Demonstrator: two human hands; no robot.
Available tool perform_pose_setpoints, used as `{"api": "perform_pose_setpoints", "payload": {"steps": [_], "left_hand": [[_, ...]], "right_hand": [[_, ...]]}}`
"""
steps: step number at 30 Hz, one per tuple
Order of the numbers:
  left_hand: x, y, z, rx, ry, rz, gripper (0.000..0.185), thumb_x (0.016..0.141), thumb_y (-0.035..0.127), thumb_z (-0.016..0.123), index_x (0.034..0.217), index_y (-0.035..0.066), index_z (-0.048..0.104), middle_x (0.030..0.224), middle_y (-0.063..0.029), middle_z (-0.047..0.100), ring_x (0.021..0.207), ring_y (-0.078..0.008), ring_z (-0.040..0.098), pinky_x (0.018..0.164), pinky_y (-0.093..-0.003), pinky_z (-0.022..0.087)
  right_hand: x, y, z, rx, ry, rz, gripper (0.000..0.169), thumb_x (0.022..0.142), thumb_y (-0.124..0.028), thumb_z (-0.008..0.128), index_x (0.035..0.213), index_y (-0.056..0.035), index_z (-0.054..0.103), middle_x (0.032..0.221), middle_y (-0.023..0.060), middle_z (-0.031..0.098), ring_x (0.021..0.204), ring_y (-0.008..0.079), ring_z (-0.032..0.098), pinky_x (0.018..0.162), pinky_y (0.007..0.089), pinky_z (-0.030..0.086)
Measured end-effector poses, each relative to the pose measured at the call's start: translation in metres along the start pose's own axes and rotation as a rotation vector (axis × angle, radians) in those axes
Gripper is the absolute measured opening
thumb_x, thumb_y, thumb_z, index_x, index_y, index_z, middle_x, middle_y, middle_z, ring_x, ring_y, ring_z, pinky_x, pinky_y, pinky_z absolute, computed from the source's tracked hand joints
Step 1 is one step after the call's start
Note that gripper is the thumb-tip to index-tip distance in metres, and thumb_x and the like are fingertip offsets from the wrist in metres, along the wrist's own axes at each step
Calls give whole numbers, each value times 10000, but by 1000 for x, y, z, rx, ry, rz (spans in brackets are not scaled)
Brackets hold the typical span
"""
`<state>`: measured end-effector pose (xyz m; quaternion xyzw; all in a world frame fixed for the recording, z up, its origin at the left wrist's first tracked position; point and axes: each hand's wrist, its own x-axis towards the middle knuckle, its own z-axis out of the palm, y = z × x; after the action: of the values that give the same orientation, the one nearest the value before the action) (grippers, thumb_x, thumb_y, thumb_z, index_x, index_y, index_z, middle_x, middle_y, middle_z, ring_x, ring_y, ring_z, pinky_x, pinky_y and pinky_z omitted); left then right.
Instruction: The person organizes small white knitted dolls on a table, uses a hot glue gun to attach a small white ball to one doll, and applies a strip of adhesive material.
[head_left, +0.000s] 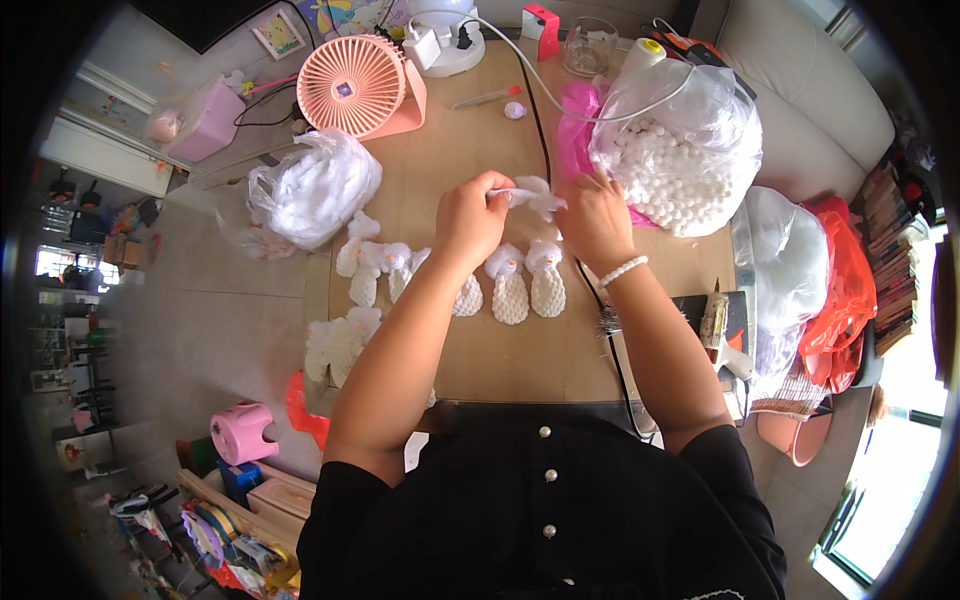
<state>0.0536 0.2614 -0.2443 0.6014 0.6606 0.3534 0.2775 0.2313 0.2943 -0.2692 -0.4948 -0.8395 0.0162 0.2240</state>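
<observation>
Between my two hands stretches a piece of white fluffy material (534, 196). My left hand (474, 214) pinches its left end between thumb and fingers. My right hand (595, 217), with a white beaded bracelet (623, 271) at the wrist, grips the other end. Just below them on the wooden table (517, 367) lie small white knitted snowman figures, among them one (508, 285) beside another (547, 279), each with an orange nose. Several more figures (365, 274) lie to the left, partly hidden by my left forearm. A small white ball (514, 110) lies above my hands.
A bag of white pompoms (675, 165) stands at right, a bag of white stuffing (315, 187) at left. Behind stands a pink fan (352, 86). A glue gun (720, 337) rests on the right edge. A black cable (541, 135) crosses the table near my right hand.
</observation>
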Motion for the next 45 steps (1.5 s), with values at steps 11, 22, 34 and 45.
{"api": "perform_pose_setpoints", "payload": {"steps": [11, 22, 34, 45], "left_hand": [[18, 5, -11, -243, 21, 13, 124, 862, 98, 649, 966, 37, 677, 756, -78, 651, 689, -156, 583, 671, -311, 475], [26, -22, -14, -107, 188, -89, 115, 871, 93, 641, 965, 38, 677, 763, -97, 670, 696, -181, 625, 660, -326, 486], [19, 11, 15, 308, 162, 637, 490, 813, 157, 721, 1252, 42, 537, 968, -115, 682, 911, -269, 646, 820, -349, 504], [34, 22, -14, -211, 103, -23, 189, 950, 177, 582, 910, -4, 620, 665, -29, 624, 603, -87, 585, 573, -235, 464]], "right_hand": [[25, 9, -16, 444, -45, -118, 190, 783, -75, 627, 965, -81, 679, 758, 94, 667, 814, 272, 647, 869, 436, 444], [10, 22, -11, 248, 77, -122, 181, 790, -91, 595, 936, -112, 698, 864, 63, 652, 869, 294, 621, 753, 403, 507], [15, 20, -34, 764, -40, 230, 189, 810, -49, 648, 998, -33, 637, 852, 96, 669, 741, 215, 644, 695, 340, 513], [17, 19, -38, 902, -26, 159, 242, 783, 44, 633, 1003, -46, 680, 855, 29, 646, 784, 117, 605, 714, 259, 490]]}}
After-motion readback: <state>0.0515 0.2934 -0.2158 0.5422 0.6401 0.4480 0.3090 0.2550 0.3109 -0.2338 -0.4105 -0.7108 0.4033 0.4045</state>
